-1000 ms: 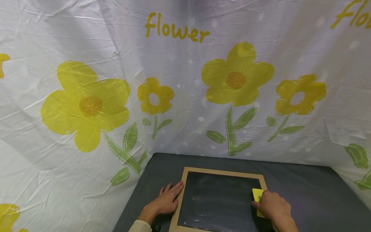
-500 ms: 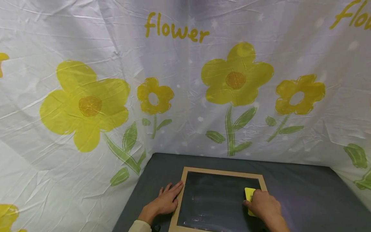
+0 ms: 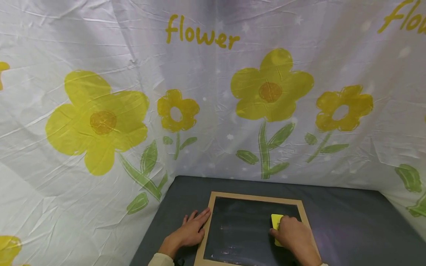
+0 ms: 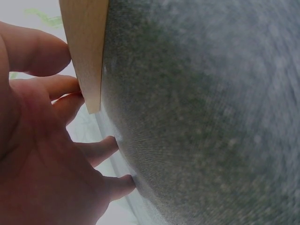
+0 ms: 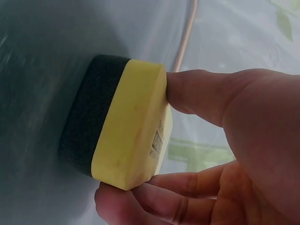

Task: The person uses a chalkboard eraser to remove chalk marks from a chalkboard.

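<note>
A blackboard (image 3: 244, 225) in a light wooden frame (image 3: 256, 197) lies on the dark table. My right hand (image 3: 294, 236) pinches a yellow board eraser (image 5: 133, 124) between thumb and fingers. The eraser's dark felt side (image 5: 91, 115) faces the board, on the right half of its surface. At the frame's left side, my left hand (image 3: 188, 231) rests with its fingers extended, touching the wood. In the left wrist view, the thumb and two fingertips meet the wooden edge (image 4: 86, 51), while two other fingertips touch the dark cloth.
A dark cloth (image 3: 352, 221) covers the table. White fabric printed with yellow flowers (image 3: 273, 88) hangs behind and to the left. Faint whitish smears (image 3: 229, 247) show on the lower left of the board.
My right hand has slid left with the eraser, from the board's right edge further in over its surface. The left hand and the frame have stayed put.
</note>
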`<state>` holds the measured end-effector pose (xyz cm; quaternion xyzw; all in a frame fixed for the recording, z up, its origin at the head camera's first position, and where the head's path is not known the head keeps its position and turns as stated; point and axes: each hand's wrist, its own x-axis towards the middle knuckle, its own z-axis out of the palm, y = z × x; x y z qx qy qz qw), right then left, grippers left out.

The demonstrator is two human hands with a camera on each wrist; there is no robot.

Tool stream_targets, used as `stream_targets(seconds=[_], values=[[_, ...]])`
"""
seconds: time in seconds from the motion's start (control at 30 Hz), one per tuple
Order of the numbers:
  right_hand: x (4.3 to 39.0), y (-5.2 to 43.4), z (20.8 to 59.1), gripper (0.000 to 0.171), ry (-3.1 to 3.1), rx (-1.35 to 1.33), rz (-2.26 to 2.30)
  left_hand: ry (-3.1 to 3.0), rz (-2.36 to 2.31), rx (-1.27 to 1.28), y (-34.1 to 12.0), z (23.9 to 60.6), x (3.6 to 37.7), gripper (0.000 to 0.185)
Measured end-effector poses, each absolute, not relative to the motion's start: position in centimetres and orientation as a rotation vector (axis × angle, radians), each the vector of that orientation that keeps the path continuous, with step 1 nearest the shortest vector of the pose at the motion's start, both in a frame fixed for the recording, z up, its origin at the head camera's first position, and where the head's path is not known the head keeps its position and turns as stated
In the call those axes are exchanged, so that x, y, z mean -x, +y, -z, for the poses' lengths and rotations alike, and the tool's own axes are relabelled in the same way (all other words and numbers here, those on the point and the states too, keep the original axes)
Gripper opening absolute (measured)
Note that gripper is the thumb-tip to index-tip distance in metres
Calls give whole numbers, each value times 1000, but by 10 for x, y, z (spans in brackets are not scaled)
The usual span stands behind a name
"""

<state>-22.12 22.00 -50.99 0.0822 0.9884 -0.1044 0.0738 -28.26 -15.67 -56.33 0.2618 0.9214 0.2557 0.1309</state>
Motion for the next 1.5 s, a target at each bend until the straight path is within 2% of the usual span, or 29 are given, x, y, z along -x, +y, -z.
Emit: stream_targets(seconds=[1.1, 1.5], values=[[233, 159, 512, 58, 3025, -212, 327, 2666, -742, -760, -157, 562, 283, 67], [239, 141, 513, 53, 3027, -179, 321, 2660, -765, -763, -157, 562, 281, 67]])
